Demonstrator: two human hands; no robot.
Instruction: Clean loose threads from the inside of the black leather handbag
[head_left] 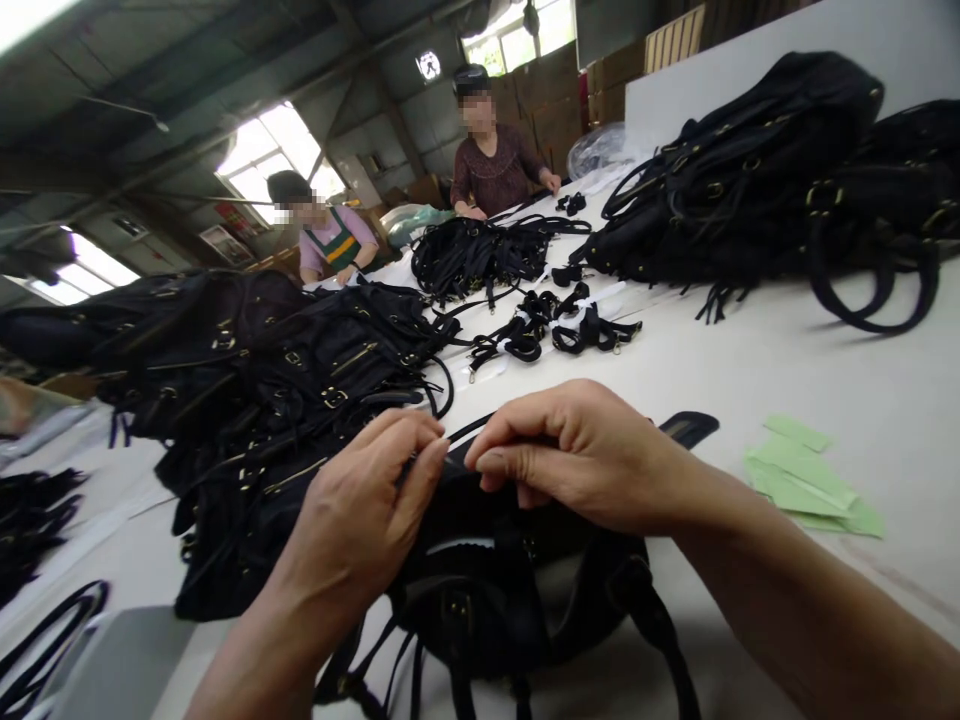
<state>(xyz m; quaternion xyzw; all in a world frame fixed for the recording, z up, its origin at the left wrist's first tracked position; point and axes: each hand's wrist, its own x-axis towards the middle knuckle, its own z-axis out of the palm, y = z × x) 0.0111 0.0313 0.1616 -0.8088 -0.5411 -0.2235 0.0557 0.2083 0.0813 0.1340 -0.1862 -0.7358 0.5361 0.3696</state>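
Note:
A black leather handbag [465,590] lies on the white table [757,370] right in front of me, with brass fittings and straps hanging toward me. Its top edge sits between my hands. My left hand [360,500] and my right hand [570,455] both pinch a thin black strap [457,440] at that edge, their fingertips almost meeting. The fingers hide the exact point of the grip. A wider, flat black strap end [686,430] sticks out past my right hand.
Heaps of black leather bags [255,380] lie to the left and at the far right [750,170]. Bundles of black straps [480,255] lie ahead, beside green paper slips [802,480]. Two co-workers [491,160] sit at the far table end, with cartons behind.

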